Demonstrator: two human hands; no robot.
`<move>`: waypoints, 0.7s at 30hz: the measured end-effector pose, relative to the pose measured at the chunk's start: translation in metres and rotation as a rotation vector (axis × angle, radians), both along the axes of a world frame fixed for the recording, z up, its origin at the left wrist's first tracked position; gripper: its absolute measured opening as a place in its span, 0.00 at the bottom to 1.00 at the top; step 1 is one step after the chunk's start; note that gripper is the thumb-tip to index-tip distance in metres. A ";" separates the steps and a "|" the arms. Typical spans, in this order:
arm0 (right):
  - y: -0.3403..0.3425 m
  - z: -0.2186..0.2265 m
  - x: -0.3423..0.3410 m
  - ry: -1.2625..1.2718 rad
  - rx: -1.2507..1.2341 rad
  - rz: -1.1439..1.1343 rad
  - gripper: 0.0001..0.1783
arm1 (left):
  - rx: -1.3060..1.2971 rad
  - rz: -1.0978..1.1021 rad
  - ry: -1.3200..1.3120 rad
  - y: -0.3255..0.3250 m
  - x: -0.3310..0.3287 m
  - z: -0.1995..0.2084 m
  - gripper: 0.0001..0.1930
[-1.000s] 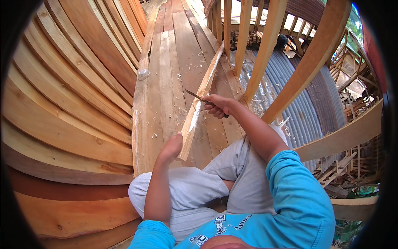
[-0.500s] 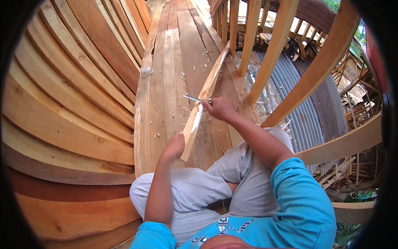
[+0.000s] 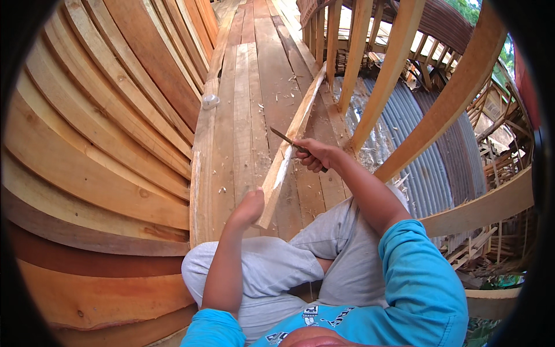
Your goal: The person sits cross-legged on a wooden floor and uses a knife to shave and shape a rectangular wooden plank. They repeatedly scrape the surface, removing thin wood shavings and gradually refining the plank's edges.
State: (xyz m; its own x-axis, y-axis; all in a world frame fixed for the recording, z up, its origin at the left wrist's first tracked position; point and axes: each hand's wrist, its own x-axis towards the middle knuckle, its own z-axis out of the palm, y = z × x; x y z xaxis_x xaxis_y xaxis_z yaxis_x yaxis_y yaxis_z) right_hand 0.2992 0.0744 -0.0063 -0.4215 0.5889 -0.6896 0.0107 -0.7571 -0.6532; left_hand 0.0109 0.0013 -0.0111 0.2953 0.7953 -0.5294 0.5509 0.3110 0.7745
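While the left hand [image 3: 251,206] was clasped on the strip [image 3: 274,189] near its close end, the right hand [image 3: 319,156] was wrapped round the knife [image 3: 285,138]; strip judged light, stiff, best held there.

Setting: a narrow plank walkway. To your left, a wall of overlapping honey-coloured wooden boards [image 3: 104,156], with one dark reddish-brown board [image 3: 87,254] low down. Beneath you, a floor of long brown wooden planks [image 3: 245,115] runs away ahead, thin gaps between them. To your right stand upright pale timber posts [image 3: 384,75]; a pale flat timber rail [image 3: 480,202] crosses nearer you (the lens bends its line). Past the posts you see grey corrugated metal sheeting [image 3: 410,139], then a jumble of split wooden sticks [image 3: 474,248]. Daylight; green foliage [image 3: 465,8] at upper right.
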 end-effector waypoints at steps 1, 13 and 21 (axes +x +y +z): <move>0.000 -0.002 0.002 0.025 -0.011 0.008 0.33 | 0.041 -0.002 0.030 -0.001 0.000 -0.004 0.33; -0.025 0.030 0.014 0.145 0.135 0.220 0.34 | -0.027 0.022 0.080 0.024 -0.014 0.011 0.33; -0.030 0.069 0.064 -0.324 0.347 -0.039 0.29 | 0.055 0.003 0.062 0.016 -0.018 -0.005 0.32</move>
State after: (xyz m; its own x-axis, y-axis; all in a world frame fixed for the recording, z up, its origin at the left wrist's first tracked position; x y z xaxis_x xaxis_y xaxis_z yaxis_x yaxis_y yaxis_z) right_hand 0.3632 0.0446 0.0626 -0.1896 0.8189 -0.5417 0.2315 -0.4989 -0.8352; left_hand -0.0071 0.0174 -0.0161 0.2609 0.8245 -0.5022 0.5977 0.2706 0.7547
